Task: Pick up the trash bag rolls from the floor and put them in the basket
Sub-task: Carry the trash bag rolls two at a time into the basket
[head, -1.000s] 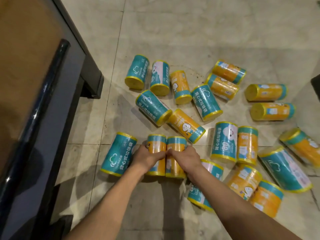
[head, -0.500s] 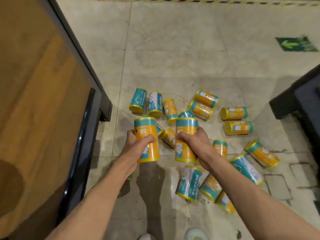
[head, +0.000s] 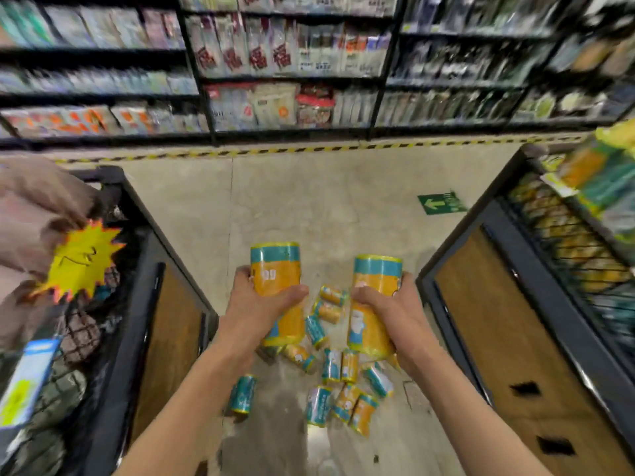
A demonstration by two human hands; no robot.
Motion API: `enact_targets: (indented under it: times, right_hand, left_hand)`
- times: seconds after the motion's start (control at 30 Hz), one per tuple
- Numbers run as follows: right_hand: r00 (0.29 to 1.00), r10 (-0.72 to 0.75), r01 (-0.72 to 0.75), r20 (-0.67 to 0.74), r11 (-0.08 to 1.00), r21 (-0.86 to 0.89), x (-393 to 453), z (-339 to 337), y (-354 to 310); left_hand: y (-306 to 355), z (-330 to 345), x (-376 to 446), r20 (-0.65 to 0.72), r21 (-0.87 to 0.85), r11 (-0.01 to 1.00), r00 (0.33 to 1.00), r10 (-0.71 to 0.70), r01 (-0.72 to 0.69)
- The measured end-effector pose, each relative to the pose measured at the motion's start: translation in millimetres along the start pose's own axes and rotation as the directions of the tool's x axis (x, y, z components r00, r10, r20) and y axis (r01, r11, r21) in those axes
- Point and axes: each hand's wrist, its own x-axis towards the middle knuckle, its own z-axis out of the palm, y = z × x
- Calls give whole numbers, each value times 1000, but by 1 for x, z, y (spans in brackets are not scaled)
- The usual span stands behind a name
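Observation:
My left hand (head: 256, 304) grips an upright yellow-and-teal trash bag roll (head: 275, 269) at chest height. In my right hand (head: 390, 310) is a second roll (head: 376, 280) of the same kind, also upright. Both are held high above the floor. Several more rolls (head: 331, 365) lie scattered on the tiles below my arms. A black wire basket (head: 580, 255) on the right stand holds yellow and teal packs; its contents are blurred.
A wood-panelled display stand (head: 536, 355) rises on the right and another (head: 168, 324) on the left, its basket filled with cloth goods and a yellow starburst tag (head: 84, 259). Stocked shelves (head: 292, 63) line the far side of the aisle. A green arrow sign (head: 438, 204) marks the floor.
I have stood up, lifting one roll in each hand from the floor to chest height. The view has swung up from the floor to the aisle and shelves.

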Motion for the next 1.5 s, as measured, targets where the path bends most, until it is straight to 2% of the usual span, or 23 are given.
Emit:
enact_targets:
  times: [0.13,0.23,0.37,0.5,0.63,0.73,0.97,1.13,1.37,1.5]
  right_hand:
    - [991,-61,64,-120,998,26,-64,-46,-88]
    - [971,-70,82,-229,996,43,-110,-78,-121]
    - [917,-47,83,-397,994,76,-168,-128,-127]
    - [820,8,80,-573,988,129,-237,-183,-105]
    - [653,98,91,-751,974,207,-325,-235,-61]
    - [471,178,92,-864,964,249,-399,-272,-23]
    - [83,315,154,-945,933,325,-612,-337,65]
    - [-177,399,193,-900,910,366,-754,-350,125]
    - [-458,483,253,-746,875,412,-902,-336,191]
    - [-604,525,295,-599,846,445,-961,-329,226]
  left_hand:
    - [88,24,-61,101,-2,991,985,136,-137]
    - [126,47,-97,238,31,977,951,197,-210]
    - [145,91,-141,464,86,949,855,233,-305]
    - [142,143,-196,655,92,931,726,211,-353]
    - [120,198,-263,821,113,911,554,139,-396]
    - [96,239,-334,912,121,897,405,69,-426]
    - [13,299,-560,995,88,876,11,-94,-473]
    - [-56,303,-712,956,91,865,-201,-215,-493]
    - [-136,288,-884,813,78,863,-470,-345,-499]
    - [-180,277,-961,715,60,852,-573,-401,-520]
